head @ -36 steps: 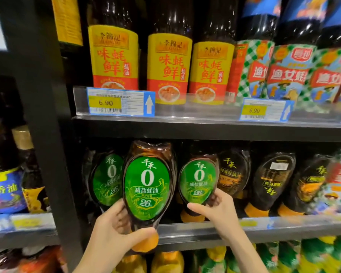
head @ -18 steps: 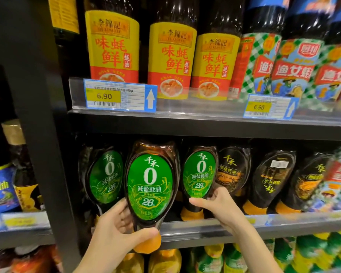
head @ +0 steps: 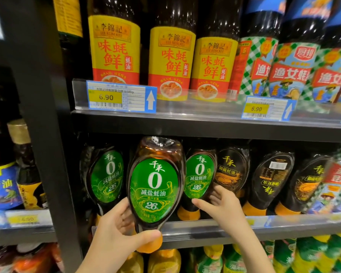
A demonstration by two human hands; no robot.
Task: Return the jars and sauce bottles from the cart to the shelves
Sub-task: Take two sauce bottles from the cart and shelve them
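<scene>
My left hand (head: 114,231) grips a green-label squeeze bottle (head: 155,186) of dark sauce, cap down, held in front of the middle shelf's front edge (head: 211,226). Two matching green-label bottles (head: 108,174) (head: 199,174) stand on that shelf, with a gap between them behind the held one. My right hand (head: 222,203) rests, fingers apart, on the right-hand green-label bottle's lower side, thumb under its label. Whether it grips that bottle is unclear.
Black-label squeeze bottles (head: 270,180) fill the shelf to the right. On the upper shelf (head: 205,123) stand yellow-label bottles (head: 171,62) and checkered-label bottles (head: 291,67). A black upright post (head: 41,123) divides off the left bay's bottles (head: 26,170). More bottles sit below.
The held bottle has edged up toward the gap. My right hand stays on the neighbouring bottle. The view has shifted closer and slightly down.
</scene>
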